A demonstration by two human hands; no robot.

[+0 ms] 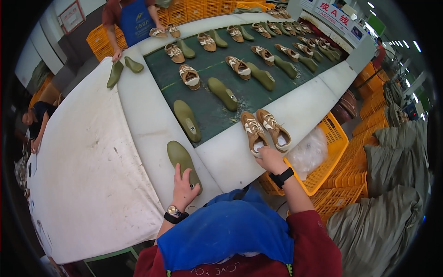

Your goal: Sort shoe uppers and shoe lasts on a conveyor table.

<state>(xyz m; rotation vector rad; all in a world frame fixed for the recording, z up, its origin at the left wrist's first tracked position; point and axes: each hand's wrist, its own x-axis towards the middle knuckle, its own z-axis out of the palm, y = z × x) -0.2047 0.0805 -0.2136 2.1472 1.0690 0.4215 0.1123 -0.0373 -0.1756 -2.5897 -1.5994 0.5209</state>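
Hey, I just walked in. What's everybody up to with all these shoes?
A person has the left hand on a green foot-shaped form and the right hand at the heel of one brown-and-white sneaker, its mate beside it on a white ledge. More sneakers and forms lie on the green surface. Across the way, a co-worker's hand is at another form.
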